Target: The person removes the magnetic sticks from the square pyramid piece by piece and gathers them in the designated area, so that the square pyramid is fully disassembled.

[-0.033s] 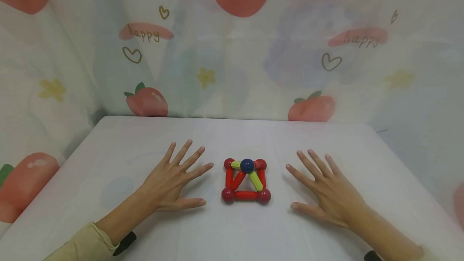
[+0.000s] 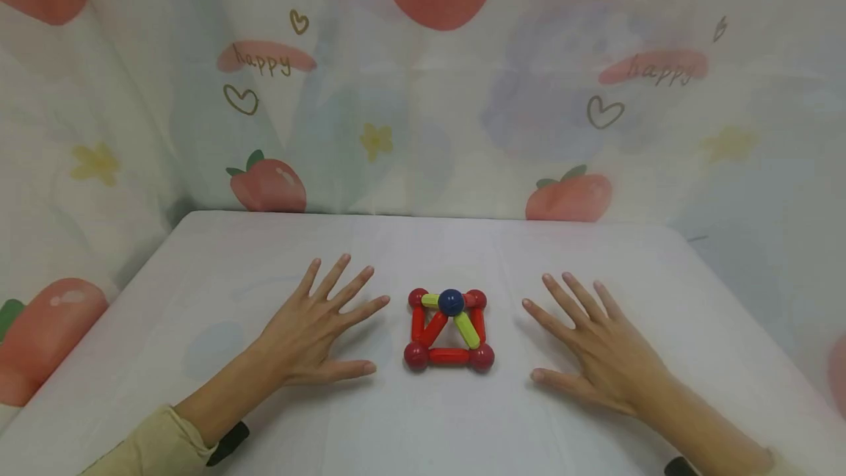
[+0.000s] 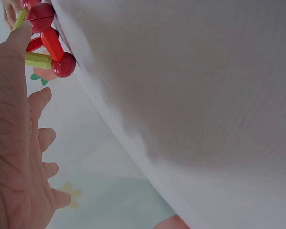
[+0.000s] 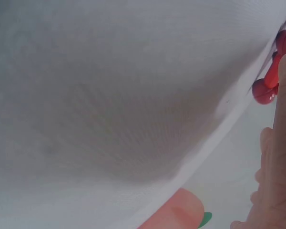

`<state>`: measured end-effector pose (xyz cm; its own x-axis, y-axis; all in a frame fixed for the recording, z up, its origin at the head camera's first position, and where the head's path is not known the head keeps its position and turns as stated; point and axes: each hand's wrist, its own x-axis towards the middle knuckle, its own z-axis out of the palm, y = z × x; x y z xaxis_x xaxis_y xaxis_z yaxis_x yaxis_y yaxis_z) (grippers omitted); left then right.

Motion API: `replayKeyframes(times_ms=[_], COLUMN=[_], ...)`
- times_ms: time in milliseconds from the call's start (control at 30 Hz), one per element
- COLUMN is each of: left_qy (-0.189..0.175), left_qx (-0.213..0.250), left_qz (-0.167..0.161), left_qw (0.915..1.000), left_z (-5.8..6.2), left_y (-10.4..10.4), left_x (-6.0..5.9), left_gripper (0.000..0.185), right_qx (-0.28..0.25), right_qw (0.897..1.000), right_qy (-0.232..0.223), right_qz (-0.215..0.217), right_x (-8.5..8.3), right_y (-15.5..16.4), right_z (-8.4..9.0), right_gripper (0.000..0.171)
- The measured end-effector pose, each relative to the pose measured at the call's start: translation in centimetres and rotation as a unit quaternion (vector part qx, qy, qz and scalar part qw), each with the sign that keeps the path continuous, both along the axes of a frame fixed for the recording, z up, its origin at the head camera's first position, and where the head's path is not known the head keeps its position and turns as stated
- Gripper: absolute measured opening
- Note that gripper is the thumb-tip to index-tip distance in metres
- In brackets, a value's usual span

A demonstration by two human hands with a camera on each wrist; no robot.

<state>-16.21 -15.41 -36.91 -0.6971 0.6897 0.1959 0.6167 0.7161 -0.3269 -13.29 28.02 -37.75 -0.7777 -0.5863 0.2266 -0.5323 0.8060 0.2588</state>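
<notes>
1. Left hand [image 2: 316, 333]: we lay it flat on the table [image 2: 218, 263], palm down, fingers straight and spread, holding nothing. The thumb points at the toy; the fingertips stop short of it. A pale sleeve [image 2: 148, 446] covers the forearm.

2. Toy [image 2: 449, 330]: a small pyramid of rods and balls, standing on the table midway between our hands and touched by neither. Four red balls mark the base corners, red rods join them, and yellow-green and red rods rise to a blue ball [image 2: 451, 303] on top. In the left wrist view its red balls and a yellow-green rod show just past the thumb [image 3: 12, 62].

3. Right hand [image 2: 598, 347]: flat on the table, palm down, fingers straight and fanned, gripping nothing, near the toy but apart from it.

4. Backdrop: cloth [image 2: 423, 94] printed with peaches, hearts and "happy", hung behind and beside the table.

Handling note, our judgement: the joints look easy to pull apart, so any approach should come from both sides evenly, taking the base balls rather than the sloping rods, and lifting without squeezing.
</notes>
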Motion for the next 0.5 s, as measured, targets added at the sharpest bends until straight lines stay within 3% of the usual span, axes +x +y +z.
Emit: replayKeyframes(times_ms=[367, 500], left_qy=[-0.016, -0.045], left_qx=[0.003, 0.033], left_qz=[0.008, 0.011], left_qw=[0.9998, 0.9984], left_z=[0.23, 0.31], left_y=[0.11, 0.26], left_x=[0.18, 0.38], left_gripper=[0.09, 0.09], right_qx=[-0.01, -0.017], right_qw=[1.0, 1.0], right_qy=[0.001, 0.0], right_qz=[-0.003, -0.005], right_x=[-0.01, 0.1], right_y=[0.09, 0.08], right_z=[0.42, 0.55], right_gripper=[0.093, 0.092])
